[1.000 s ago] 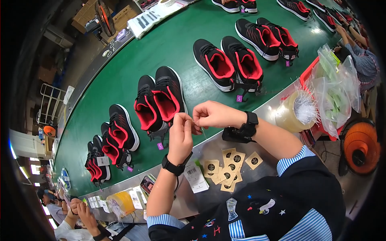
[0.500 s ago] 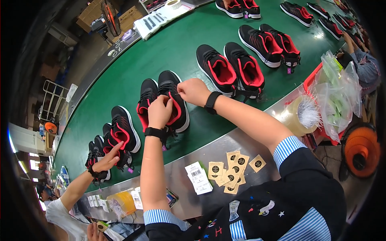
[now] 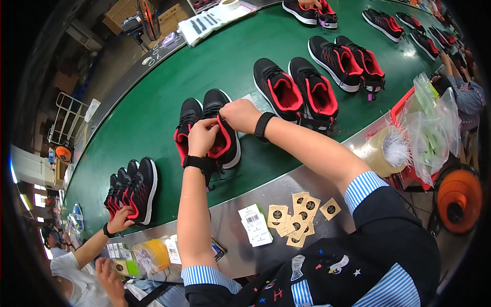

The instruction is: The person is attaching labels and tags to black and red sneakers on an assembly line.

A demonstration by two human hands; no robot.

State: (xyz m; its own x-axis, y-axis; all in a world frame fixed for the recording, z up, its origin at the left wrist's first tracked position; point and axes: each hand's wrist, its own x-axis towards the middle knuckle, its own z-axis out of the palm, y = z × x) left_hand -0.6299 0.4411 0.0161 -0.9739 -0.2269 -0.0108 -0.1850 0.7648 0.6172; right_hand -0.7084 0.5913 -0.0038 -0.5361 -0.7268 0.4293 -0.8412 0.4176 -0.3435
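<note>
Both hands have moved from the counter out to the belt. Left hand and right hand are now pinching a black-and-red shoe, working its collar.

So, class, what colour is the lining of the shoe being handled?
Red lining, head view.

the left hand and right hand cover the collar of the black and red shoe, so what the fingertips pinch there cannot be told, perhaps a lace or tag. far beyond the right hand, a pair of shoes is cut by the top edge.
</note>
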